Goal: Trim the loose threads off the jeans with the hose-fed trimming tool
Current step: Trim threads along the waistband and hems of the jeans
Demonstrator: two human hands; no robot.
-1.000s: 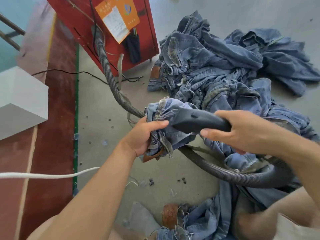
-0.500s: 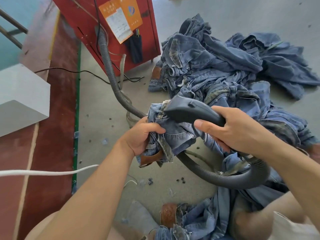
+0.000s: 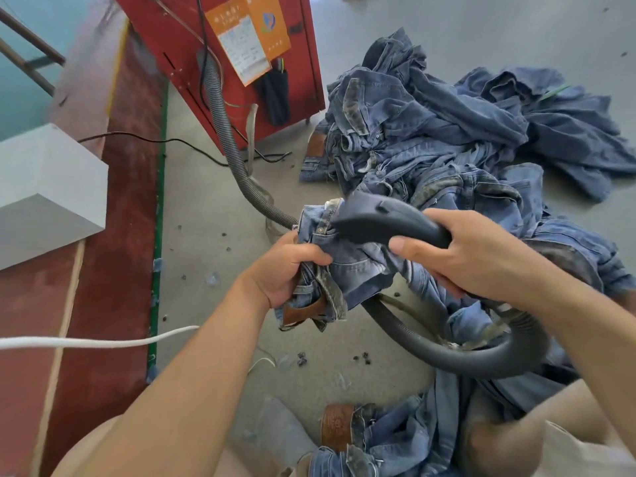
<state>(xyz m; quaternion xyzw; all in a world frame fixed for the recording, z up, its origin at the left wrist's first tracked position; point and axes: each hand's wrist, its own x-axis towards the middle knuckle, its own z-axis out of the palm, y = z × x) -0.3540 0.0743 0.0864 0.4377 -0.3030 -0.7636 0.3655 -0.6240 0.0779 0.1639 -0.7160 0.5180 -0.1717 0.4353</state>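
Two hands are busy mid-frame: the left hand (image 3: 285,270) grips the soft, floppy blue denim jeans (image 3: 344,270) by the thick waistband, the best holding spot; the right hand (image 3: 471,256) wraps the dark grey plastic trimming tool (image 3: 375,218).

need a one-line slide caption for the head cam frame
Left hand grips bunched jeans while right hand holds the hose-fed trimming tool against the waistband.

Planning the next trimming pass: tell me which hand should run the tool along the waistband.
Right. The right hand already grips the trimmer, its head at the waistband. The left hand is busy bunching the jeans.
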